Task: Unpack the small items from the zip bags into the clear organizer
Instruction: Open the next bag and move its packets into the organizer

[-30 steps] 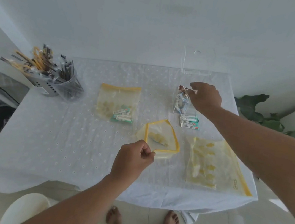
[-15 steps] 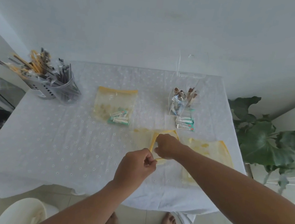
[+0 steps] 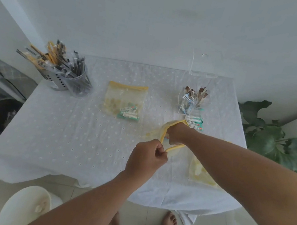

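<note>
White eyelet cloth covers the worktop (image 3: 67,130), and at its far left a grey holder (image 3: 67,81) is seen, crammed with wrapped sticks. Nearer the middle a shut zip bag (image 3: 125,98) with a yellow strip lies flat; small green-and-white packets and pale pieces are visible through its film. Toward the near edge the left hand (image 3: 146,158) is closed into a pinch on the near lip of the open bag (image 3: 169,135), whose yellow rim is held stretched into a loop. The right hand (image 3: 175,135) is pushed into that mouth; its fingers are hidden by the film, so how far they are curled, or whether anything is held, cannot be told. The bag is judged to be light, thin and limp, likely to slip and collapse unless the stiffer yellow rim is kept pinched, which is the best place for a hold. The contents are judged to be small, light and easily scattered, so they are best taken a few at a time. Behind the right wrist, green-and-white packets (image 3: 195,122) lie on the cloth, just in front of the clear organizer (image 3: 193,103), where brown and blue items stand upright. At the near right a third bag (image 3: 200,173) with pale yellow contents lies flat, partly hidden under the right forearm.
</note>
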The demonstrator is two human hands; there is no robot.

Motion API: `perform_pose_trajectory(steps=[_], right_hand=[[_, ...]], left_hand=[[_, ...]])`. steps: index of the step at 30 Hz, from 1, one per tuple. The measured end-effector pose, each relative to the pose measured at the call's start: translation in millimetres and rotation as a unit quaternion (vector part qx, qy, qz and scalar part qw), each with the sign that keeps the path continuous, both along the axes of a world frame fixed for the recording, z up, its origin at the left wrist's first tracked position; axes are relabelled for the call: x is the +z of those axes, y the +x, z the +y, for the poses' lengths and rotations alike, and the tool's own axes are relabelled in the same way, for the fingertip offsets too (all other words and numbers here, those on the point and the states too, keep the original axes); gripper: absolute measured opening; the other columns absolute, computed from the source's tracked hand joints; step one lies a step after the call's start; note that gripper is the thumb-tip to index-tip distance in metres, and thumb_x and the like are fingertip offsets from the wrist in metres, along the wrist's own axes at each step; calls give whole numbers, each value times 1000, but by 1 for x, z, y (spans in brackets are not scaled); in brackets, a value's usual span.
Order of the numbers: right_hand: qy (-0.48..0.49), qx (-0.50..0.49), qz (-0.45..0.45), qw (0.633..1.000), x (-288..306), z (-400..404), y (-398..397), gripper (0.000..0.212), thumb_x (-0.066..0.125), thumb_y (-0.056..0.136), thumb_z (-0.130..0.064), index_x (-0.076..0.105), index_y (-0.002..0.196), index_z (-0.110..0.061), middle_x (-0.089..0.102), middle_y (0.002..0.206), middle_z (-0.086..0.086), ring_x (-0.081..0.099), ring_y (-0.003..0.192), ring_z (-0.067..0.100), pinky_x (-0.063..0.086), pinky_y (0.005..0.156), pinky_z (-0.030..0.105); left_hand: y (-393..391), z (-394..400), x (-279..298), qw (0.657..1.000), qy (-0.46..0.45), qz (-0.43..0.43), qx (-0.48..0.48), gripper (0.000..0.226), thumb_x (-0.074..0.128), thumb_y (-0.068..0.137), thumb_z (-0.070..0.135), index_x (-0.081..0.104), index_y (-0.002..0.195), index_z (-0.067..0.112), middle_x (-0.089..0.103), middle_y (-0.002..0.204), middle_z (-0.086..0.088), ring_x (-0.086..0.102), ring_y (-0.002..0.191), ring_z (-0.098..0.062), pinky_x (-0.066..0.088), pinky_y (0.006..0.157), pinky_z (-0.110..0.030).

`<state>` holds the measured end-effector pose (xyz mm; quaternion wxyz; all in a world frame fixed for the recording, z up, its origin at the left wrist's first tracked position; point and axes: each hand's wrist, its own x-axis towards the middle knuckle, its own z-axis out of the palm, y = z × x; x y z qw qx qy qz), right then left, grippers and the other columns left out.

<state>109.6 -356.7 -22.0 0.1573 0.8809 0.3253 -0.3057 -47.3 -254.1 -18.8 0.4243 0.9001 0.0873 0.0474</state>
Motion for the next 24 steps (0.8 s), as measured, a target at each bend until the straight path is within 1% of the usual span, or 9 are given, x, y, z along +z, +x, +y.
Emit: perform_pose_trajectory(steps=[3,6,9,11,15,18,20,22,24], right_hand=[[4,-8,-20,1000,-22,0,-5,30,60,95,-19,67,124,-15,68,116,3,66,103,24,52,75,30],[20,-61,-45,997,-34,1,-17,23,56,95,-12,68,114,-16,69,106,1,67,100,25,48,69,30],[41,-45,-84,995,-41,-1,-30,23,52,96,-9,66,112,-17,70,106,2,69,101,27,50,76,32],[87,-35,-91,991,-44,-5,-37,25,48,99,-14,63,118,-22,69,109,2,68,99,27,52,80,35],[234,-28,-42,971,-33,-15,-45,16,52,100,-17,59,114,-21,67,111,1,64,95,25,48,74,34],[380,-45,48,922,-1,-29,-52,9,60,99,-19,66,106,-18,67,102,-4,60,85,12,46,73,23],[458,-84,71,882,22,-42,-47,7,66,97,-17,67,103,-16,67,90,-11,61,75,5,47,69,13],[521,-149,32,840,37,-55,-27,6,68,96,-17,67,102,-17,67,87,-13,62,74,4,48,67,13],[563,-227,-35,794,46,-65,6,5,69,96,-20,66,101,-19,70,86,-8,63,73,7,48,68,17]], left_hand=[[-1,2,-2,1000,3,15,0,13,76,77,23,65,73,20,65,63,8,61,57,-10,55,57,-32],[-5,4,-6,999,1,33,-1,13,75,78,21,63,72,21,64,62,7,61,58,-11,55,57,-34],[-9,6,-11,999,5,43,1,15,76,78,20,62,71,20,63,62,7,60,57,-10,54,56,-33],[-11,11,-14,999,13,45,4,17,76,78,20,61,71,19,63,61,7,60,56,-11,54,55,-32],[-9,25,-17,998,29,52,26,18,77,80,20,60,71,18,62,61,7,59,55,-10,54,54,-33],[-5,39,-18,996,39,65,38,20,77,80,21,59,70,21,61,60,9,58,55,-8,52,52,-31],[-5,47,-19,995,41,74,43,22,76,79,21,58,68,22,60,58,8,58,54,-8,49,52,-29],[-8,54,-21,995,41,83,41,22,77,80,21,58,68,22,60,58,8,58,53,-7,49,51,-29],[-12,58,-24,994,44,90,35,21,77,80,22,59,69,22,60,59,8,58,53,-7,47,51,-25]])
